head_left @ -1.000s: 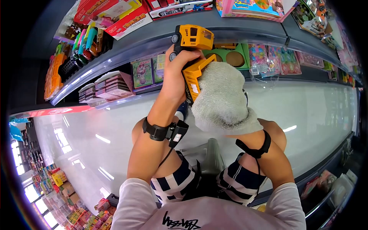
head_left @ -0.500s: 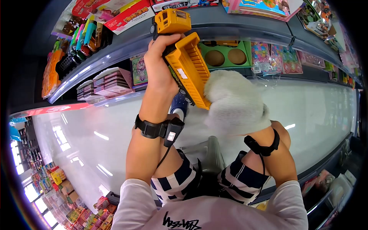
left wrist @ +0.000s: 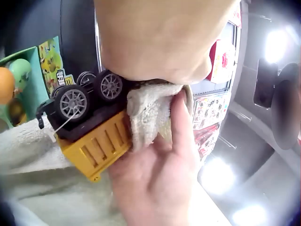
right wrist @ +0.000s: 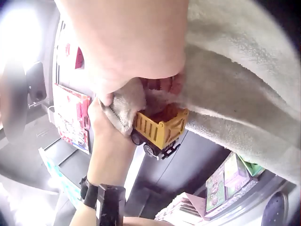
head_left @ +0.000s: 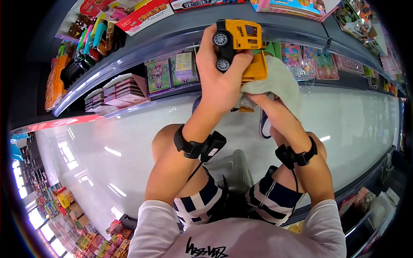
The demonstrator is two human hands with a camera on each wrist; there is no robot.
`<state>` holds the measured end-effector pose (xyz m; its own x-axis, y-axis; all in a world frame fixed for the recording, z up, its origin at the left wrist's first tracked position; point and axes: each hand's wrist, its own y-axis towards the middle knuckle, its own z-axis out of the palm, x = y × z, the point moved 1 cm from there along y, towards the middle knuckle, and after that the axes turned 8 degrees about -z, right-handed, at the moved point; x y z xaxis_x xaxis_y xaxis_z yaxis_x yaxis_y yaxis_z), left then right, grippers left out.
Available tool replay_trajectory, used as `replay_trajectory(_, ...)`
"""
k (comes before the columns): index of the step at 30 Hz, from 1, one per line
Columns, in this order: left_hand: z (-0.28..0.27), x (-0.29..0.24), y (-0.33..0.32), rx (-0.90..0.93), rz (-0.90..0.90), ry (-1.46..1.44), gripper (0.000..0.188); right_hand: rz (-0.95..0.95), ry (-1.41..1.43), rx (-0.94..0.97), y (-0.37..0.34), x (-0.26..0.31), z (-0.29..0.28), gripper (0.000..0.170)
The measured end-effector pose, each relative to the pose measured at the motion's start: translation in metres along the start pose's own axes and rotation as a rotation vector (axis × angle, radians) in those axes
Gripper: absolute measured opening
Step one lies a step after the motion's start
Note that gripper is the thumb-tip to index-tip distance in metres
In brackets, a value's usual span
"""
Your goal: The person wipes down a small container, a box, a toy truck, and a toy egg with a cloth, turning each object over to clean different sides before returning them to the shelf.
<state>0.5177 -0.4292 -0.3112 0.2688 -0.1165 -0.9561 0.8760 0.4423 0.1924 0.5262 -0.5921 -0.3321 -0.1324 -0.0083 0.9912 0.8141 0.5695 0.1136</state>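
A yellow toy dump truck (head_left: 248,35) with a black chassis is in my left hand (head_left: 218,81), whose thumb and fingers grip it around the middle. In the head view its cab is at the top and two wheels face left. My right hand (right wrist: 136,47) grips a pale grey towel (head_left: 284,81) and holds a fold of it against the truck. The left wrist view shows the truck's ribbed yellow bed (left wrist: 101,146) beside the towel, with the right thumb (left wrist: 181,117) on the cloth. Much of the towel hangs loose past the right hand.
Shelves (head_left: 189,28) run ahead, with a red and white box (head_left: 148,17) on the upper one. Below lie pink packets (head_left: 124,92), picture boxes (head_left: 172,71) and bagged toys (head_left: 325,64). A grey stool (head_left: 236,167) stands between the knees.
The left hand swung left with the truck, then back right, turning it so its wheels face left. The right hand with the towel moved from the truck's right side to beneath it.
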Motion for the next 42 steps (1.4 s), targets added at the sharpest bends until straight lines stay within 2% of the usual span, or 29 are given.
replay_trajectory(1,0.002,0.000,-0.002,0.004,0.029,0.046,0.050,-0.089,0.078,-0.011,0.003,-0.002,0.000,0.037)
replay_trajectory(2,0.003,0.000,-0.002,0.010,0.025,0.042,0.050,-0.086,0.074,-0.018,0.005,-0.003,-0.001,0.037)
replay_trajectory(7,0.004,0.003,-0.003,0.013,-0.038,-0.101,0.049,0.074,0.236,0.134,0.012,-0.014,-0.010,0.032)
replay_trajectory(9,0.003,0.008,-0.002,0.028,-0.056,-0.119,0.049,0.037,0.230,0.123,0.011,-0.018,-0.005,0.034)
replay_trajectory(12,0.002,0.017,-0.006,-0.057,-0.133,-0.113,0.044,-0.045,0.142,0.151,0.010,-0.031,-0.003,0.034)
replay_trajectory(14,0.001,0.017,-0.005,-0.325,-0.238,-0.364,0.035,-0.097,0.055,0.194,0.010,-0.033,-0.005,0.032)
replay_trajectory(16,-0.007,0.004,-0.002,-0.336,-0.277,-0.387,0.027,-0.104,-0.107,0.298,0.009,-0.029,-0.005,0.032)
replay_trajectory(18,-0.017,0.001,0.002,-0.289,-0.256,-0.299,0.048,-0.130,-0.166,0.349,0.007,-0.030,-0.010,0.035)
replay_trajectory(21,-0.016,0.002,-0.001,-0.291,-0.257,-0.282,0.043,-0.110,-0.179,0.313,0.002,-0.026,-0.011,0.039)
replay_trajectory(25,-0.015,0.002,0.001,-0.281,-0.248,-0.282,0.034,-0.075,-0.214,0.315,0.002,-0.013,-0.011,0.037)
replay_trajectory(27,-0.015,-0.001,0.005,-0.343,-0.249,-0.299,0.033,-0.179,-0.441,0.292,0.003,-0.005,-0.012,0.037)
replay_trajectory(28,-0.016,-0.003,0.007,-0.405,-0.251,-0.317,0.031,-0.178,-0.441,0.291,0.002,-0.009,-0.014,0.037)
replay_trajectory(30,-0.020,-0.006,0.008,-0.424,-0.269,-0.286,0.027,-0.355,-0.591,0.244,-0.004,-0.025,-0.022,0.037)
replay_trajectory(31,-0.023,-0.005,0.010,-0.428,-0.256,-0.388,0.029,-0.355,-0.591,0.245,-0.008,-0.035,-0.025,0.037)
replay_trajectory(33,-0.026,-0.001,0.014,-0.449,-0.282,-0.557,0.029,-0.557,-0.703,0.052,-0.011,-0.041,-0.028,0.044)
replay_trajectory(36,-0.026,-0.003,0.008,-0.379,-0.323,-0.717,0.028,-0.522,-0.768,0.018,-0.013,-0.012,-0.025,0.046)
replay_trajectory(38,-0.025,-0.006,0.006,-0.352,-0.334,-0.694,0.031,-0.478,-0.799,0.057,-0.012,0.011,-0.018,0.047)
replay_trajectory(40,-0.027,-0.001,0.005,-0.285,-0.395,-0.692,0.048,-0.446,-0.834,0.085,-0.012,0.023,-0.010,0.049)
replay_trajectory(42,-0.033,0.003,0.005,-0.219,-0.411,-0.712,0.050,-0.433,-0.849,0.100,-0.014,0.026,-0.006,0.050)
